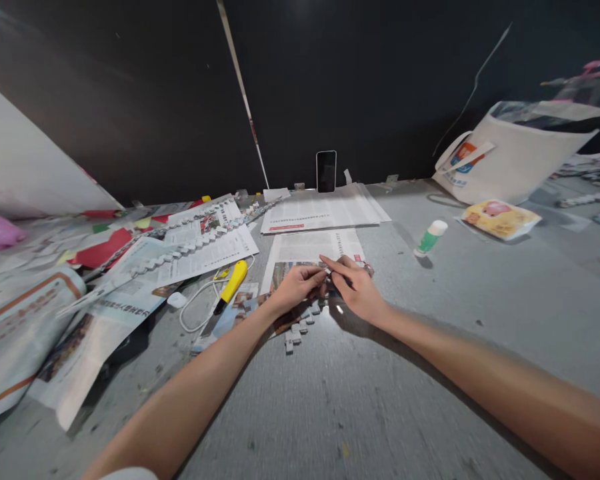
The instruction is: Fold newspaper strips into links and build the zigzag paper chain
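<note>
Left of the glue stick [431, 239], left hand [299, 288] is pinching a paper chain [296, 331], right hand [359, 290] meeting it, grip unclear; apparently fitting links, next likely needing careful alignment.

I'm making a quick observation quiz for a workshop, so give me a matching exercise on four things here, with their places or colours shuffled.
Column one:
1. Phone
2. Glue stick
3. Zigzag chain
4. Tote bag

Column two:
A. Green and white
B. On the near side of the left hand
C. White with an orange-and-blue print
D. Propped upright by the dark wall

Right pairs: 1-D, 2-A, 3-B, 4-C
</note>
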Demonstrator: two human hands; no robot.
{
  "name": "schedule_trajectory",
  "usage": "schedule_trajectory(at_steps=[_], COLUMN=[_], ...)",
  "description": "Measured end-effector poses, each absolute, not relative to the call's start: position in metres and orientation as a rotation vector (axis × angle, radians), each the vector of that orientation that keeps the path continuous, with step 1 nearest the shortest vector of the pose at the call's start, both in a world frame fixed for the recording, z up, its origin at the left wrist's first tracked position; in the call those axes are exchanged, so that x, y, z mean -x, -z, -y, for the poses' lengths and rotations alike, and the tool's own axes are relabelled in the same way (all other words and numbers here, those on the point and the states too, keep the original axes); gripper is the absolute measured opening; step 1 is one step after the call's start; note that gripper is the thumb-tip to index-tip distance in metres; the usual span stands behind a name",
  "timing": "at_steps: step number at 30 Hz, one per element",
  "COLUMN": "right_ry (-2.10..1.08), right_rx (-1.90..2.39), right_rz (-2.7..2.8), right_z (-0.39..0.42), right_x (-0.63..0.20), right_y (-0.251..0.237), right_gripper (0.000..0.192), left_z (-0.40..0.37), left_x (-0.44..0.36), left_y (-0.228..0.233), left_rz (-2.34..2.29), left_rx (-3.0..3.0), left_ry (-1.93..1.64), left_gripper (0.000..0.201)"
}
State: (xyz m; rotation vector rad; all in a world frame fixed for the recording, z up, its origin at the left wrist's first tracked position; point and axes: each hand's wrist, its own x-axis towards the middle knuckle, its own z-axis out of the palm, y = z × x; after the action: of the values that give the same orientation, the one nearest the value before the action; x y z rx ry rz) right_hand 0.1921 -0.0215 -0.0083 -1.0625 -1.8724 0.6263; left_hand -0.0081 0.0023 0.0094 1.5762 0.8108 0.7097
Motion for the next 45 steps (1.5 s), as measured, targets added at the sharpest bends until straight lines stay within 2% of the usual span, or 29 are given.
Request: schedule_trajectory(at_steps=[16, 23, 26, 37, 45], right_ry=[-0.619, -0.834, -0.904, -0.853, -0.764], right_rx=[0.983, 1.091, 1.114, 1.096, 1.148], right_rz=[1.877, 1.622, 1.585, 1.594, 1.531], right_z=[0.021, 0.017, 0.018, 0.018, 0.02], right_x=[-0.191, -0.19, -0.19, -0.189, -0.19], right_y=[0.011, 0.005, 0.0, -0.001, 0.0], right_gripper=[0.046, 0.032, 0.037, 0.045, 0.043], left_z=[-0.003, -0.006, -0.006, -0.003, -0.005], left_x=[0.006, 0.007, 0.007, 0.008, 0.004], left_y=[-0.011, -0.007, -0.006, -0.004, -0.004], left_rz=[-0.867, -0.911, -0.902, -0.92, -0.936], left_rx=[-1.52, -1.737, -1.781, -1.8, -1.755], left_ry=[-0.737, -0.785, -0.761, -0.701, -0.774], left_gripper=[0.05, 0.051, 0.051, 0.058, 0.047])
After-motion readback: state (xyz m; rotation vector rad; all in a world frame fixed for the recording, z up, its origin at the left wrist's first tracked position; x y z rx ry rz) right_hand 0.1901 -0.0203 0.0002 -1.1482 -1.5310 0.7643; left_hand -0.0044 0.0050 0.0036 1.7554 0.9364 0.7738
